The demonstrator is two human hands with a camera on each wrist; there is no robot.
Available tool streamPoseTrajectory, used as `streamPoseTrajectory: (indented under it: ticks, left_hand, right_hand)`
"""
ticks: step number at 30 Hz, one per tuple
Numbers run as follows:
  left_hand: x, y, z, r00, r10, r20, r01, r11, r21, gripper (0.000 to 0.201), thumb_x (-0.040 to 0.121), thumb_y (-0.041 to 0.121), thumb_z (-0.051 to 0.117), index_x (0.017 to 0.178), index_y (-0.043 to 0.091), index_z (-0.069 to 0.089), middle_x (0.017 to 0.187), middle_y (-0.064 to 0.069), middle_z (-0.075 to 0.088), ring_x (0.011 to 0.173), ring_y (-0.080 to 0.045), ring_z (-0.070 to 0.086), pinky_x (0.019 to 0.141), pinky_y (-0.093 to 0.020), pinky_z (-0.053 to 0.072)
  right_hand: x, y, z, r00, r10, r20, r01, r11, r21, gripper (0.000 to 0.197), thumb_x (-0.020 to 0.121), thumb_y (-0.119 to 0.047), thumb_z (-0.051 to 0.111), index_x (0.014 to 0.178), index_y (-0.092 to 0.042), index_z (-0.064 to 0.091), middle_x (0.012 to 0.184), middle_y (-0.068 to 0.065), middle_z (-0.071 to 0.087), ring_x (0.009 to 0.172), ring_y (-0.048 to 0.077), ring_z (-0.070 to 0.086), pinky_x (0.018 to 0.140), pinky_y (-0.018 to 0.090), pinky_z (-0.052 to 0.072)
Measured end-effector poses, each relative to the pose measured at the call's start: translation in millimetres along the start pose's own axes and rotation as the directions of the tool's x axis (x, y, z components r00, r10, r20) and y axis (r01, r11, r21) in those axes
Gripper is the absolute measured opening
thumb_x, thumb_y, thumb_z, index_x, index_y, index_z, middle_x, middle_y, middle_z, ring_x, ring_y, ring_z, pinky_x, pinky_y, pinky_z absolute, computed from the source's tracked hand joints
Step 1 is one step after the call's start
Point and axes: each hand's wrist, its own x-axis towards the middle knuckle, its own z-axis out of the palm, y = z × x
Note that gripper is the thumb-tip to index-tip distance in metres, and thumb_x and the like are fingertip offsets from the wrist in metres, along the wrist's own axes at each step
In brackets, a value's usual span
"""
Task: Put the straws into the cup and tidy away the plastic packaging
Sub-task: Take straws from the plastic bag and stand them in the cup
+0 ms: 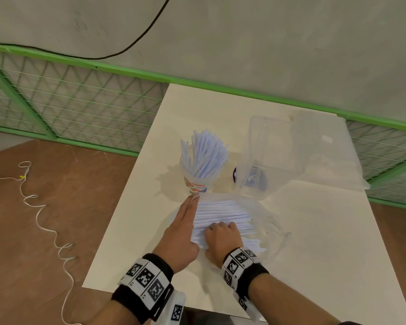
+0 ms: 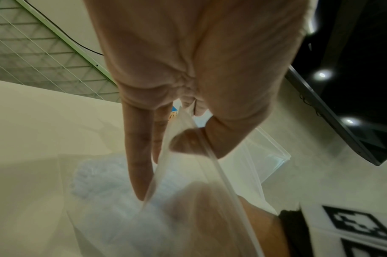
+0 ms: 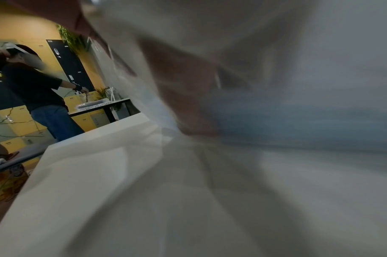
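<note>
While pinching clear plastic packaging (image 1: 263, 219) rim with left hand (image 1: 181, 231), right hand (image 1: 223, 238) curled on thin white straws (image 1: 223, 214), near paper cup (image 1: 197, 181). Light, slippery, bendy; best grabbed mid-bundle.

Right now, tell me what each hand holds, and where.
Left hand pinches the plastic bag at its opening edge. Right hand, inside the bag, grips the straws.

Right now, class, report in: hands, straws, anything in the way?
Left hand pinches the bag open. Right hand curled on the straws inside. Cup already part full. Clear box beside it, not blocking.
</note>
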Motion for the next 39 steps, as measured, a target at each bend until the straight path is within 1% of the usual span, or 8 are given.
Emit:
streamPoseTrajectory:
  ticks: [11,14,18,20,22,27,31,39]
  left_hand:
    - [1,1,-6,1.0,-0.018,0.01,0.018,1.0,-0.012,0.108,0.067,-0.006,0.05,0.156,0.033,0.002,0.16,0.022,0.003,0.144,-0.009,0.025,0.107,-0.037,0.044]
    - [1,-3,-8,1.0,-0.022,0.007,0.022,1.0,-0.015,0.108,0.067,-0.003,0.049,0.156,0.037,0.002,0.16,0.024,0.001,0.142,-0.012,0.031,0.105,-0.038,0.046]
    - [1,-2,-8,1.0,-0.02,0.0,0.02,1.0,-0.009,0.107,0.068,-0.004,0.049,0.155,0.037,0.003,0.16,0.025,0.002,0.138,-0.014,0.036,0.104,-0.036,0.046]
    - [2,-2,-8,1.0,-0.03,0.001,0.03,1.0,-0.004,0.107,0.069,-0.005,0.051,0.156,0.036,0.003,0.159,0.025,0.003,0.135,-0.016,0.039,0.102,-0.035,0.048]
    - [2,-3,-8,0.999,-0.031,0.004,0.031,0.999,-0.007,0.107,0.067,-0.001,0.05,0.156,0.037,0.004,0.159,0.025,0.003,0.136,-0.016,0.038,0.103,-0.036,0.048]
    - [4,-3,-8,1.0,-0.011,0.012,0.011,1.0,-0.008,0.107,0.061,0.006,0.045,0.155,0.038,0.005,0.16,0.023,0.006,0.14,-0.013,0.033,0.104,-0.04,0.047]
    - [3,1,-8,1.0,-0.026,0.015,0.026,1.0,-0.014,0.107,0.065,0.0,0.048,0.155,0.039,0.004,0.159,0.026,0.004,0.135,-0.016,0.038,0.103,-0.038,0.047]
    - [3,2,-9,0.994,-0.102,0.049,0.103,0.994,-0.019,0.108,0.071,-0.006,0.052,0.153,0.044,0.004,0.158,0.03,0.003,0.108,-0.015,0.056,0.09,-0.031,0.053]
  right_hand:
    - [-20,24,-3,0.987,0.044,-0.154,-0.004,0.968,0.25,0.036,0.088,-0.043,0.045,0.115,-0.019,0.045,0.098,0.0,0.068,0.091,0.029,0.063,0.088,0.039,0.035]
    - [-30,40,-8,0.962,0.143,-0.231,-0.033,0.905,0.424,0.024,0.088,-0.048,0.052,0.096,-0.025,0.05,0.088,0.001,0.069,0.086,0.028,0.063,0.072,0.034,0.037]
    - [-46,49,-25,0.889,0.38,-0.255,0.06,0.456,0.888,0.045,0.08,-0.037,0.073,0.062,-0.006,0.045,0.057,0.002,0.048,0.055,0.01,0.045,0.057,0.027,0.035]
    - [-52,49,-37,0.853,0.481,-0.201,0.13,0.177,0.976,0.049,0.074,-0.037,0.075,0.069,0.008,0.057,0.065,0.021,0.056,0.061,0.012,0.051,0.061,0.027,0.041]
    - [-58,47,-46,0.851,0.486,-0.199,0.18,0.087,0.98,0.031,0.08,-0.022,0.078,0.073,0.007,0.067,0.075,0.021,0.065,0.065,0.014,0.06,0.064,0.022,0.046]
    - [-62,43,-41,0.867,0.465,-0.179,0.133,0.13,0.983,0.012,0.08,-0.013,0.08,0.083,-0.004,0.073,0.081,0.007,0.072,0.077,0.016,0.068,0.073,0.024,0.053]
    - [-62,45,-38,0.852,0.476,-0.219,0.091,0.277,0.956,0.021,0.071,-0.038,0.073,0.075,-0.019,0.065,0.072,-0.007,0.067,0.071,0.007,0.065,0.068,0.02,0.05]
    - [-80,58,-40,0.88,0.413,-0.233,0.071,0.372,0.926,0.021,0.079,-0.005,0.067,0.06,-0.008,0.057,0.058,0.004,0.057,0.056,0.01,0.056,0.059,0.02,0.044]
